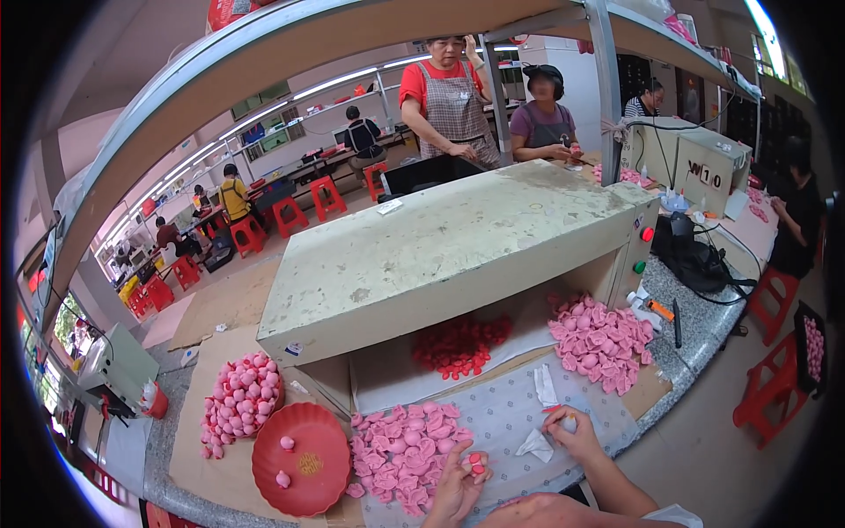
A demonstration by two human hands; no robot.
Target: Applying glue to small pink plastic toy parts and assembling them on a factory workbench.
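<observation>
My left hand (455, 482) is closed, its fingertips pinching a small pink piece (477, 464) with red on it. To its left lies a pile of pink moulded pieces (405, 453), some round and some like curled petals. My right hand (572, 433) is closed around a small pale applicator with a red tip (552, 409); its kind is partly hidden by the fingers. Crumpled white tissue (535, 445) lies beside that hand on the patterned sheet. A red scalloped plate (264, 475) with two pink pieces on it stands at the left.
A pale metal box (440, 238) with an open front spans the bench; small red pieces (462, 346) lie inside. Pink heaps lie left (242, 400) and right (603, 343). An orange-and-white tube (660, 309) and black pen (677, 324) lie at right. Several people are around the room.
</observation>
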